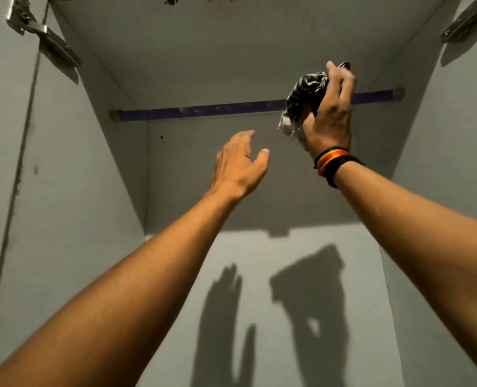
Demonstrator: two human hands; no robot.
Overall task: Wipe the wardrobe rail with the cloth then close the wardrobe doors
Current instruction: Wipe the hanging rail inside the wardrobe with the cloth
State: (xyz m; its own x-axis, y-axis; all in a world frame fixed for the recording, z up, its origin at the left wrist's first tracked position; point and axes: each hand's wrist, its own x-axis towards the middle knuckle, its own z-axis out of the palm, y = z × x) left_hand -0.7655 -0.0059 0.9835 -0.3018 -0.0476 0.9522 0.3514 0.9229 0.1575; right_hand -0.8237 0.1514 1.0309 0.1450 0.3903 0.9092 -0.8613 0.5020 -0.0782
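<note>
A blue wardrobe rail [204, 110] runs across the upper inside of the open grey wardrobe. My right hand [332, 115] is raised in front of the rail's right part and grips a bunched black-and-white patterned cloth [304, 99], which covers that stretch of the rail. Whether the cloth touches the rail I cannot tell. My left hand [240, 166] is lifted below the rail's middle, fingers apart and holding nothing. The wardrobe doors are open; only the left one's inner face [5, 135] shows.
Metal hinges sit at the upper left [44, 43] and upper right [466, 20] of the frame. The wardrobe's grey back panel [259, 191] and side walls enclose the space. Shadows of both hands fall on the lower back panel [287, 303].
</note>
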